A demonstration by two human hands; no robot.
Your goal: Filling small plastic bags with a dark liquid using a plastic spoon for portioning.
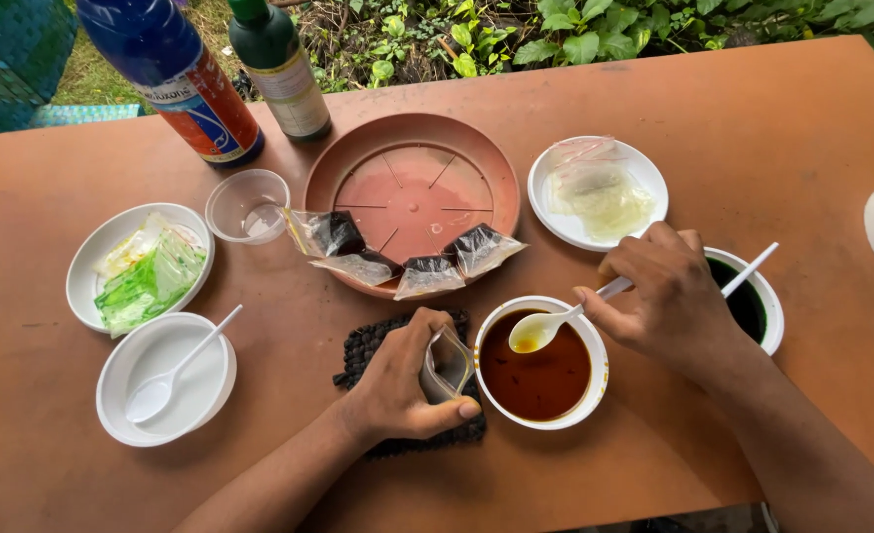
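On brown tray (353, 163): four clear pouches (430, 275).

- My left hand (397, 380) pinches a small clear bag (447, 367) held open, just left of the bowl, over a dark mat.
- My right hand (666, 296) holds a white spoon (540, 330), its tip carrying amber liquid above the bowl.
- The white bowl (595, 390), near centre, holds dark brown liquid.
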